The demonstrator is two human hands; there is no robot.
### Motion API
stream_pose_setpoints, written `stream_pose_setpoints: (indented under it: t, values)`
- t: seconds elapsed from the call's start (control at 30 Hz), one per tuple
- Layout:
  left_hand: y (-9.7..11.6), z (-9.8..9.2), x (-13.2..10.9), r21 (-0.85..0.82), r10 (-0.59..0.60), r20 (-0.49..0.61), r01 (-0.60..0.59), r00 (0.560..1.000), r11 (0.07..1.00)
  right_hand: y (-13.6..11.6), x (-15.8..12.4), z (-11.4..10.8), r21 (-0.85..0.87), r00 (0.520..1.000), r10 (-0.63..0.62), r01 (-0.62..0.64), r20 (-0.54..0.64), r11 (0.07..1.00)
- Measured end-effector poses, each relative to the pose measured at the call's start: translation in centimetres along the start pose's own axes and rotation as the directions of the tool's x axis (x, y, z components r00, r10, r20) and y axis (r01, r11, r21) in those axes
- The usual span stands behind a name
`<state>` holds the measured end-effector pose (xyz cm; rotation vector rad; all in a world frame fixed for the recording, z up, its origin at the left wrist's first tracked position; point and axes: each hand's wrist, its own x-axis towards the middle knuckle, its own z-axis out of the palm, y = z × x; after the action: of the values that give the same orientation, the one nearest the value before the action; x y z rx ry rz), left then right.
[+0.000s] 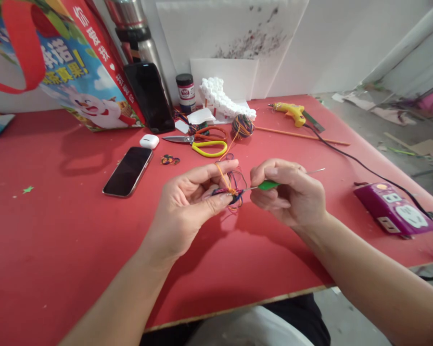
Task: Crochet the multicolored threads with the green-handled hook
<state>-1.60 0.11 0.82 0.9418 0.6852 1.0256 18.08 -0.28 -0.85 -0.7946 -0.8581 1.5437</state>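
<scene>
My left hand pinches a small multicoloured crochet piece between thumb and fingers, above the red table. An orange strand of yarn passes over its raised index finger and leads back to the yarn ball. In my right hand is a crochet hook with a green grip, held closed in the fingers. The hook's thin metal end reaches left to the crochet piece; its other metal end sticks out past the knuckles. Loose loops of thread hang around the piece. The exact stitch at the hook tip is too small to make out.
Beyond my hands lie yellow-and-orange-handled scissors, a phone, a white earphone case and a yarn scrap. A yellow glue gun trails its cable to a purple power box. A gift bag stands back left.
</scene>
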Motion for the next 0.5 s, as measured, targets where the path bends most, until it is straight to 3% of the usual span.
stream_pose_setpoints:
  t: [0.27,0.5]
  values:
    - [-0.05,-0.12,0.13,0.049,0.025,-0.051,-0.022,0.998,0.999,-0.17,-0.11,0.28,-0.020,0.997,-0.068,0.068,-0.024,0.998]
    - [0.20,0.16,0.19,-0.018,-0.056,-0.050,0.055,0.997,0.998,0.49,-0.37,-0.40,-0.075,0.991,-0.113,0.118,0.067,0.990]
